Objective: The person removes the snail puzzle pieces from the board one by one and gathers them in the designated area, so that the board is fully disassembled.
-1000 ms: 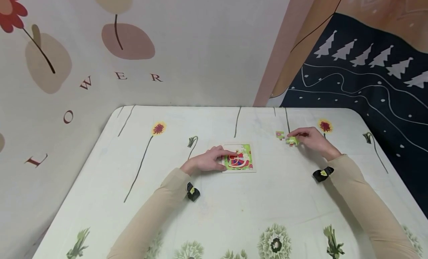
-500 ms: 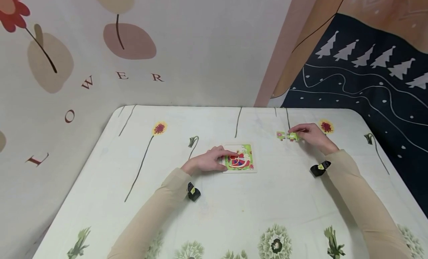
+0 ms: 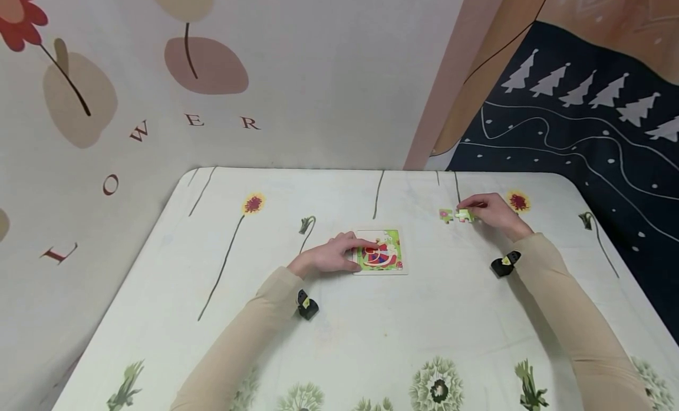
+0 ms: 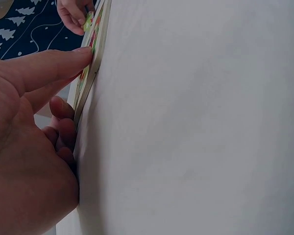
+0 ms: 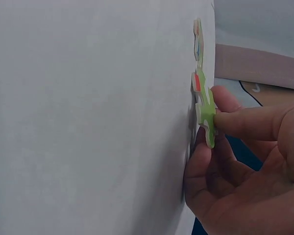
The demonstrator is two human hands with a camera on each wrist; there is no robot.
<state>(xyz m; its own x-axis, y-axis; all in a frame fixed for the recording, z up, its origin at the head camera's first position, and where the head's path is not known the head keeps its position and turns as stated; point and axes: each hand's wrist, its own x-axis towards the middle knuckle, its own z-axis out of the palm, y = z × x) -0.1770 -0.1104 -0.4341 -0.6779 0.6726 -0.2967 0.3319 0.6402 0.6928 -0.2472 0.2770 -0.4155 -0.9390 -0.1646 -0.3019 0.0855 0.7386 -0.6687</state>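
Observation:
A small square jigsaw puzzle (image 3: 389, 256), with a red and green picture in a pale frame, lies flat at mid-table. My left hand (image 3: 329, 255) rests at its left side, straight index finger across the picture and thumb at the lower left corner. Part of the picture is hidden under those fingers. Farther right and back, my right hand (image 3: 497, 214) pinches a green puzzle piece (image 5: 206, 113) between thumb and fingers, close over the tabletop. Just left of it lies a second puzzle piece (image 3: 445, 216), green with a pink flower.
The table (image 3: 339, 334) wears a white cloth printed with flowers and stems. A pale wall (image 3: 329, 75) rises behind its back edge, and a dark blue tree-patterned fabric (image 3: 573, 128) hangs at the right.
My right hand has moved slightly back and left with its green piece, which has turned and now sits level beside the flower piece. My left hand stays in place on the puzzle.

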